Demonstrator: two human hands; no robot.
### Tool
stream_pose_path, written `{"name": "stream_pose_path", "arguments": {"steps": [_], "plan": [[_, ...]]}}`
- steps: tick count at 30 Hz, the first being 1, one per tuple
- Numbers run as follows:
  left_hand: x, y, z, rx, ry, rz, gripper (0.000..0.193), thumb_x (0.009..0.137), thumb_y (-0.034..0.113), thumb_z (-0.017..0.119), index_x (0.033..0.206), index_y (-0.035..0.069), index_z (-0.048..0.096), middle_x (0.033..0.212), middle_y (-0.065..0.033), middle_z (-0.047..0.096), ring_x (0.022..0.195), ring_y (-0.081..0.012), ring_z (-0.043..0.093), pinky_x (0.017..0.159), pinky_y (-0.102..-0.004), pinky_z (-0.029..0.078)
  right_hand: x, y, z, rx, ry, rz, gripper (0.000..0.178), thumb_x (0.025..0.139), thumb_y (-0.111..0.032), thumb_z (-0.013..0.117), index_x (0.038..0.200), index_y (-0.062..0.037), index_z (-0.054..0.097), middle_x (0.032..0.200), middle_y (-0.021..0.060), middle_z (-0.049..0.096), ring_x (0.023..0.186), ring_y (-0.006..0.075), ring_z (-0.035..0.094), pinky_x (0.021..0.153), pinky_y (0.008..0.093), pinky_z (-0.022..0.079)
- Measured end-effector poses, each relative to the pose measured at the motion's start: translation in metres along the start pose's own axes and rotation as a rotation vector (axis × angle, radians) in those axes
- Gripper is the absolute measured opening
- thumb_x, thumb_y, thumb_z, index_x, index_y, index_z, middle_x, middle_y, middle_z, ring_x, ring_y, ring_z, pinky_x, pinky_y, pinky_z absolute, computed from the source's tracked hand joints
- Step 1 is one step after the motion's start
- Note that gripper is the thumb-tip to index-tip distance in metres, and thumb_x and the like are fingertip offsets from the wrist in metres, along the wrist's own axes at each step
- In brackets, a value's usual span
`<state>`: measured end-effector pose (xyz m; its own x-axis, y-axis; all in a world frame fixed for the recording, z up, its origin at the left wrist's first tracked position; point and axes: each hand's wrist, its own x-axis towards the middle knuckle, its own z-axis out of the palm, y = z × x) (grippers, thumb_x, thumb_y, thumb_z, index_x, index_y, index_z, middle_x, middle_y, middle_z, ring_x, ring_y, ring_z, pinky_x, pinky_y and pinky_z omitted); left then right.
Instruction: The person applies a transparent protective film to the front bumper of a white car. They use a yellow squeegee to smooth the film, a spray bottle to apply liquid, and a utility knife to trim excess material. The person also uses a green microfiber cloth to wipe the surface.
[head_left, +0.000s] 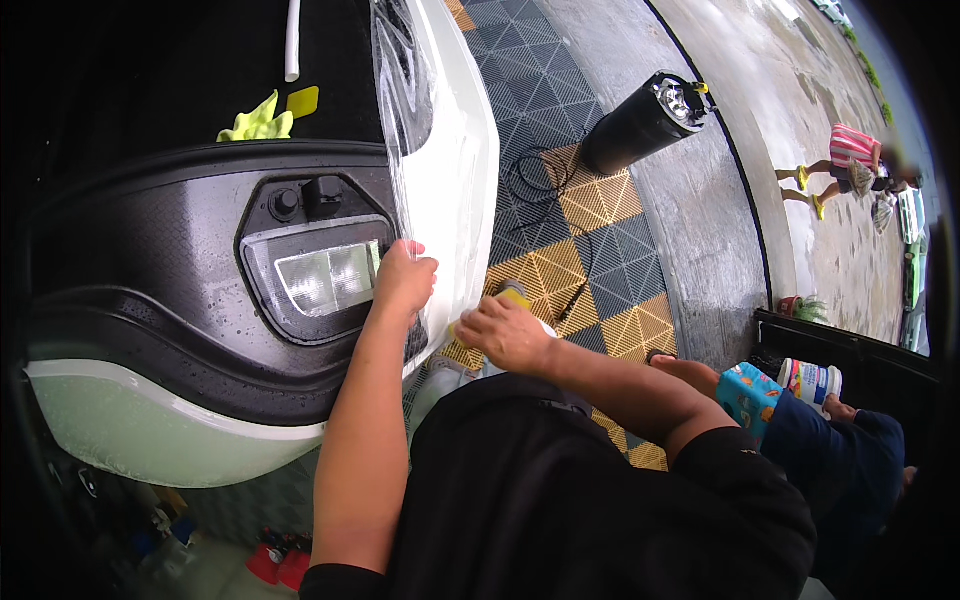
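Observation:
My left hand [405, 280] pinches the edge of a clear plastic film [405, 95] beside the car's lamp [330, 280]. Wrinkled and shiny, the film runs along the border between the white body panel [465, 150] and the black trim [190, 200]. Closed around a yellow squeegee [514, 290], my right hand [505, 332] is at the panel's outer edge, just right of my left hand. Only the ends of the squeegee show past the fingers. Water drops dot the trim and the pale lower bodywork [150, 430].
A yellow-green cloth [258, 122], a yellow card [303, 101] and a white tube [292, 40] lie on the dark surface. A black tank [640, 125] with a hose stands on the tiled floor [625, 240]. At right, a seated person [830, 450] is by a white bucket [812, 380].

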<state>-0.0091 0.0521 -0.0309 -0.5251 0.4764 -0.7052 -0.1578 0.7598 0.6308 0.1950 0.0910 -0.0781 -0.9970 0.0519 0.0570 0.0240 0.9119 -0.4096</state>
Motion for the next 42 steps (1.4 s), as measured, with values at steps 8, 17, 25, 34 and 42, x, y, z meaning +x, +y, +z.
{"name": "stream_pose_path", "arguments": {"steps": [8,17,25,34,42], "plan": [[0.009,-0.011,-0.003,-0.201,-0.072,-0.003,0.045,0.094,0.019,0.064,0.131,0.000,0.048,0.121,-0.0155,0.062,0.103,-0.0267,0.064,0.087,-0.0357,0.052,0.045,0.105,-0.020,0.037,0.013,0.408,0.026,0.088,-0.008,0.054,0.112,-0.0069,0.063,0.106,0.0075,0.063,0.102,0.0264,0.056,0.091,0.0378,0.044],[0.035,0.006,-0.002,-0.304,-0.228,-0.110,0.061,0.091,0.015,0.068,0.142,0.000,0.040,0.129,-0.0186,0.059,0.114,-0.0257,0.060,0.092,-0.0356,0.049,0.081,0.206,-0.038,0.737,0.191,1.004,0.061,0.091,-0.022,0.061,0.141,0.0075,0.041,0.119,0.0258,0.064,0.109,0.0344,0.066,0.092,0.0405,0.053],[0.060,0.007,0.015,-0.217,-0.157,-0.112,0.018,0.087,0.004,0.063,0.103,0.000,0.059,0.089,-0.0104,0.068,0.075,-0.0175,0.066,0.066,-0.0282,0.052,0.117,0.224,-0.041,0.747,0.004,1.052,0.050,0.090,-0.022,0.059,0.132,0.0047,0.050,0.117,0.0236,0.064,0.103,0.0342,0.068,0.084,0.0412,0.057],[0.055,0.013,0.024,-0.184,-0.082,-0.088,0.009,0.093,0.003,0.048,0.092,0.007,0.057,0.086,-0.0103,0.068,0.076,-0.0215,0.070,0.070,-0.0312,0.056,0.105,0.220,-0.034,0.723,-0.017,0.997,0.050,0.091,-0.023,0.058,0.131,0.0057,0.050,0.114,0.0253,0.066,0.103,0.0370,0.068,0.084,0.0414,0.057],[0.053,0.015,0.022,-0.208,-0.082,-0.082,0.009,0.094,0.005,0.048,0.092,0.007,0.057,0.087,-0.0102,0.069,0.080,-0.0213,0.070,0.073,-0.0313,0.056,0.099,0.210,-0.025,0.718,0.005,1.040,0.048,0.092,-0.024,0.056,0.127,0.0079,0.049,0.112,0.0280,0.066,0.103,0.0385,0.067,0.084,0.0421,0.057]]}}
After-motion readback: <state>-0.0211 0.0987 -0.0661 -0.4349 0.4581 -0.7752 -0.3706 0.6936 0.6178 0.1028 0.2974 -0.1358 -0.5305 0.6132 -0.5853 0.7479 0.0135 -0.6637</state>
